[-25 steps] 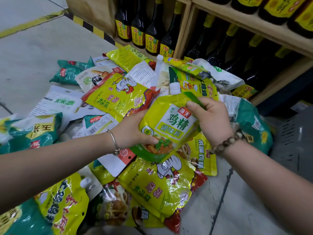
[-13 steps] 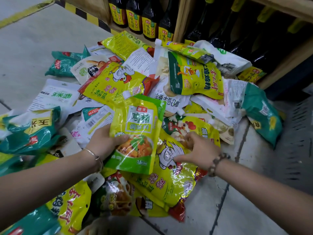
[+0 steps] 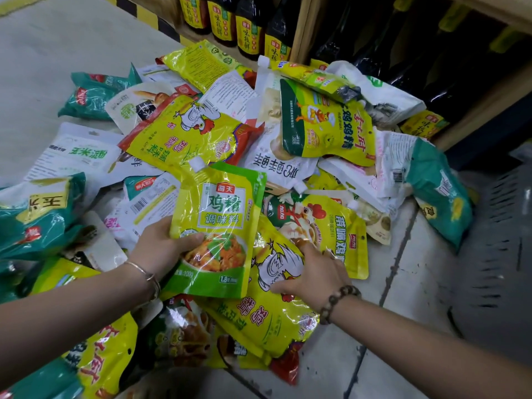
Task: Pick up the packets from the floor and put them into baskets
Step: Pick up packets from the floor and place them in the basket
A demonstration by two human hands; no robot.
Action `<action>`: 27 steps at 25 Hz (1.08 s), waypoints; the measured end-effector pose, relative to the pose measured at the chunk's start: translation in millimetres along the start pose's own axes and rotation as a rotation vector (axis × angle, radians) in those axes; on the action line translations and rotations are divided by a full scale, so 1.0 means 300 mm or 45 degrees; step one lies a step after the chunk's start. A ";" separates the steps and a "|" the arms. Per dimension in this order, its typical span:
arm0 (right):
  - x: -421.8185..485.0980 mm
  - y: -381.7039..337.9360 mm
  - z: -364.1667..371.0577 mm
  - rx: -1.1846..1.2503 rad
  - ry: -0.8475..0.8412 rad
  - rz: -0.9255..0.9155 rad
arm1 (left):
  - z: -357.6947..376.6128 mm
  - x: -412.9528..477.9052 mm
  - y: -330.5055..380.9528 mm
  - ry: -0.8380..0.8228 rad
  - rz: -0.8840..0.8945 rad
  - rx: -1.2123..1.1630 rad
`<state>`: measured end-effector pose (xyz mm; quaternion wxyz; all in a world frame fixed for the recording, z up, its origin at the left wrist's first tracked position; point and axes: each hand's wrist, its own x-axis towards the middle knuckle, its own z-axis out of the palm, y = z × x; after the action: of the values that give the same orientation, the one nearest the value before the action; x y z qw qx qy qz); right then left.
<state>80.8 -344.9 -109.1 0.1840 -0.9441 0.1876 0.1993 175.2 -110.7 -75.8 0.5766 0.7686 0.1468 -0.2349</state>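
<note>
In the head view, the left hand [image 3: 159, 249] holds a green-and-yellow spouted seasoning pouch [image 3: 221, 220] upright just above the heap. Its thumb lies across the front near the lower left corner and the other fingers are curled behind it. The pouch's white cap [image 3: 198, 163] points to the far left.

The right hand [image 3: 316, 272] lies flat on a yellow chicken-print packet [image 3: 259, 315] that rests on the floor near the middle. Its fingers are spread apart and straight, with the index reaching toward the far side and the thumb out to the left. The held pouch overlaps the left part of this packet. A yellow rooster packet [image 3: 331, 223] lies partly under the right hand's fingertips.

The remaining packets are piled in overlapping layers across the tiled floor [image 3: 408, 283]:
- Teal bags [image 3: 37, 220] lie at the left.
- A large yellow hen packet [image 3: 184, 133] lies beyond the pouch.
- White packets [image 3: 276, 165] lie in the middle.
- Another teal bag [image 3: 440, 191] lies at the right edge of the heap.

A grey slotted basket [image 3: 498, 254] stands at the far right, blurred, just beside that bag and apart from both hands. Dark sauce bottles [image 3: 247, 27] stand on a wooden shelf [image 3: 300, 27] behind the pile, and some packets lean against its base. A bangle [image 3: 149, 277] circles the left wrist and a bead bracelet [image 3: 336, 300] the right.
</note>
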 end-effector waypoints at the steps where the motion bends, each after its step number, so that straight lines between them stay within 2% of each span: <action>1: -0.004 -0.006 0.013 -0.010 -0.026 0.017 | 0.005 0.001 -0.004 0.005 -0.006 -0.011; 3: 0.007 -0.013 0.019 0.034 -0.077 0.047 | 0.000 -0.002 -0.016 0.036 -0.015 -0.019; 7: 0.038 -0.001 -0.017 0.175 -0.117 -0.053 | -0.035 -0.025 -0.048 0.131 -0.037 -0.118; 10: 0.016 0.022 -0.053 0.460 0.044 -0.019 | -0.032 -0.053 -0.059 0.273 -0.069 -0.209; 13: -0.044 0.056 -0.073 0.800 0.180 0.153 | 0.014 -0.088 -0.053 0.386 -0.112 -0.224; 15: -0.098 0.051 -0.113 0.937 0.271 0.310 | 0.040 -0.123 -0.007 0.362 -0.105 -0.225; 19: -0.222 0.009 -0.286 1.142 0.449 0.563 | 0.028 -0.229 0.177 0.226 -0.061 -0.098; 24: -0.452 -0.088 -0.671 1.182 0.482 0.702 | -0.001 -0.467 0.539 0.101 -0.104 -0.058; 27: -0.595 -0.123 -0.936 1.191 0.595 0.733 | 0.011 -0.600 0.790 0.027 0.035 0.165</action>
<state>31.2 -381.4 220.0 0.4728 -0.6927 0.5395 -0.0755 139.8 -174.9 212.5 0.5271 0.8088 0.1268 -0.2277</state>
